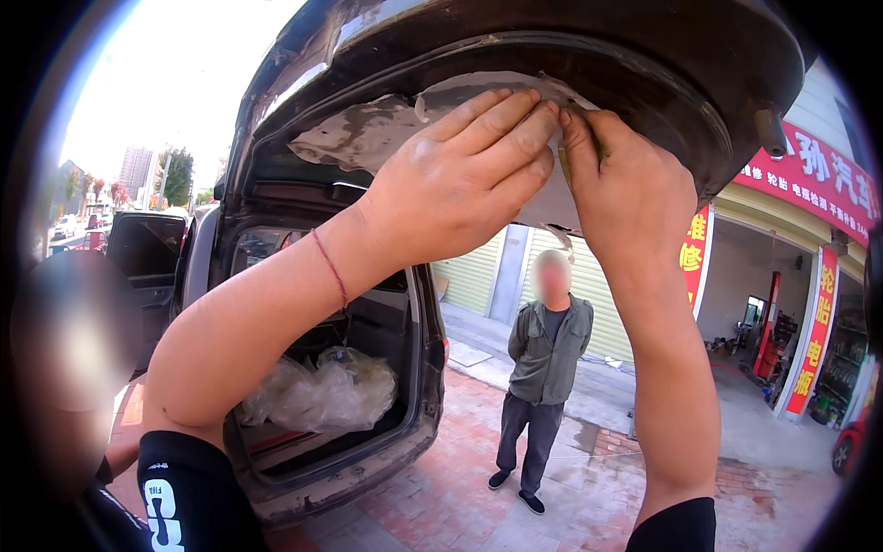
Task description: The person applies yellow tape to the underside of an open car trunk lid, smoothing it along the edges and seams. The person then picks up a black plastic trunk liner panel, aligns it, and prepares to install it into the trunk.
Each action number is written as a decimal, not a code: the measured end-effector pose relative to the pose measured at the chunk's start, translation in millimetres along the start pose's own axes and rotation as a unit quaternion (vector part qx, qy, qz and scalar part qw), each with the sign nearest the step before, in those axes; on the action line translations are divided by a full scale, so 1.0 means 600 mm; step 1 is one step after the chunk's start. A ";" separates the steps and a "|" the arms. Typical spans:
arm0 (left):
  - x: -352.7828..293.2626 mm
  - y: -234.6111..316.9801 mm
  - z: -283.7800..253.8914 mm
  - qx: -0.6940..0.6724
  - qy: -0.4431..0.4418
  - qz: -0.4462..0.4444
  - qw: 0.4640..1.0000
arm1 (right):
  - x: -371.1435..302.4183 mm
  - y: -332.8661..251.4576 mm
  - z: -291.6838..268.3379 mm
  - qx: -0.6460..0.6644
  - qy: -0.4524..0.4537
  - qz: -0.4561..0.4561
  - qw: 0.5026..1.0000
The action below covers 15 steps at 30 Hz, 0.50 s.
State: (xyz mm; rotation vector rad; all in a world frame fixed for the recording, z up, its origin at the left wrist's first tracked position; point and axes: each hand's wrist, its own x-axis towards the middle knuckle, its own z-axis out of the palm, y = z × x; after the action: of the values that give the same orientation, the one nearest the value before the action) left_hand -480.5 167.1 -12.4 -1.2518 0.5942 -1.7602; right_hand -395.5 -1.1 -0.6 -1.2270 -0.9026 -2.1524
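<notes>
Overhead is the raised dark tailgate (635,60) of a vehicle. A torn, pale sheet with grey smears (354,133) covers part of its underside. Against this sheet lies my left hand (464,175), fingers stretched out and close together, a thin red cord round the wrist. Just to its right, my right hand (635,179) is closed, thumb and curled fingers pinched together near the sheet's edge. Something narrow and yellowish-green shows by its thumb, too little to name. The fingertips of both hands nearly meet.
Crumpled clear plastic (322,391) fills part of the open cargo space below. A person in a green jacket (552,345) stands behind the vehicle; another person (78,368) is close at left. A stubby post (771,133) juts from the tailgate's right edge. A workshop front (763,285) stands at right.
</notes>
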 end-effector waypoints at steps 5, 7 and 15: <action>-0.003 -0.019 0.020 -0.002 0.013 0.005 1.000 | 0.008 -0.013 -0.021 -0.047 -0.025 0.017 0.998; -0.003 -0.018 0.020 -0.010 0.013 -0.004 1.000 | 0.013 -0.016 -0.031 -0.058 -0.030 0.023 0.998; -0.014 0.000 0.049 0.139 -0.029 -0.017 0.990 | 0.039 -0.020 -0.047 -0.072 -0.104 0.075 0.989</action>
State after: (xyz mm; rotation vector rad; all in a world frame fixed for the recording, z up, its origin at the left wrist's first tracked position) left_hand -452.6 177.2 -5.5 -1.1189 0.2838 -1.7588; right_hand -430.1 -16.7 6.1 -1.5622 -0.7199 -2.0253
